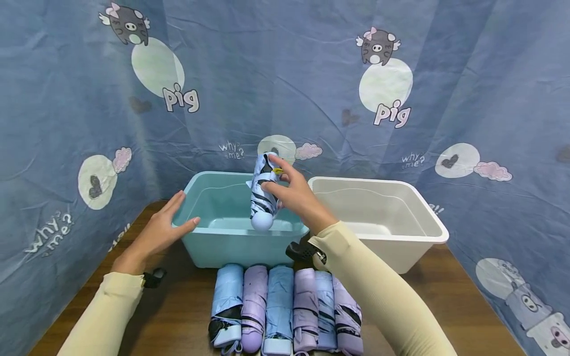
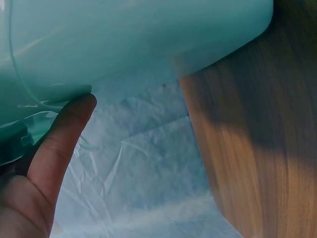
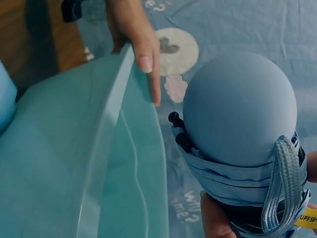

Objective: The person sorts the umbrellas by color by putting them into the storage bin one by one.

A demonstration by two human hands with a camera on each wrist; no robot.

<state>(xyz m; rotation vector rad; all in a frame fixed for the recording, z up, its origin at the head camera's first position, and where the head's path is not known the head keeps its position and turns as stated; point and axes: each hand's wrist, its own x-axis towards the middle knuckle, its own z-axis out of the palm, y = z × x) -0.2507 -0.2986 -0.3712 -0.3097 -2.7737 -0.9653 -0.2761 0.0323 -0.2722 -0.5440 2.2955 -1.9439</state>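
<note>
Above the teal bin (image 1: 240, 249), my right hand (image 1: 296, 195) grips a folded light-blue umbrella (image 1: 262, 195), its round handle end pointing down toward me. The right wrist view shows that umbrella's ball-shaped handle (image 3: 240, 109), a wrist loop and a yellow tag (image 3: 308, 218). My left hand (image 1: 156, 232) rests on the left rim of the teal bin, fingers straight and thumb over the edge. In the left wrist view a finger (image 2: 64, 139) touches the teal wall.
A row of several folded umbrellas (image 1: 279, 311), blue and purple, lies on the wooden table (image 1: 178, 306) before the teal bin. A white bin (image 1: 378, 235) stands to its right. Behind hangs a blue cloth (image 1: 276, 74) with pig prints.
</note>
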